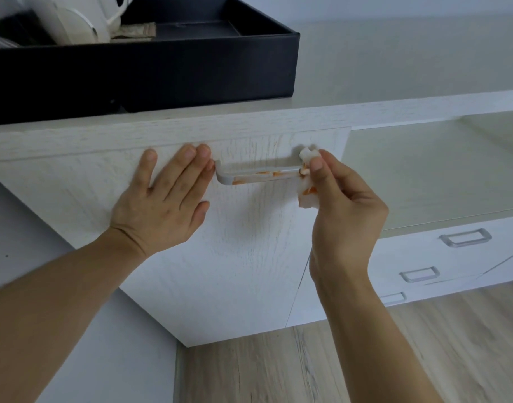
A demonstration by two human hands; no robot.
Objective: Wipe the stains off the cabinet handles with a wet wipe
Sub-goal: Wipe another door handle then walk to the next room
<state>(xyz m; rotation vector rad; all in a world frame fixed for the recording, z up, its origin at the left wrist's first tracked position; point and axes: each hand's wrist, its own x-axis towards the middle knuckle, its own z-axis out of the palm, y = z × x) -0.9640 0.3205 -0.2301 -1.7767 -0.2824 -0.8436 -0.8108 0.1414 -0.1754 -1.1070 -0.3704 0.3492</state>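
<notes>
- The left hand (165, 196) lies flat, palm down, with its fingers straight and close together and the thumb spread out to the side. Its fingertips point up and to the right.
- The left forearm runs from the lower left corner up to a straight wrist.
- The right hand (345, 205) has curled fingers; the thumb and forefinger pinch a crumpled wet wipe (307, 181), which sits at the fingertips, above and left of the palm.
- The right wrist bends slightly, and the bare forearm rises from the bottom edge below the grip.
- The two hands are apart, the left one to the left of the grip.
</notes>
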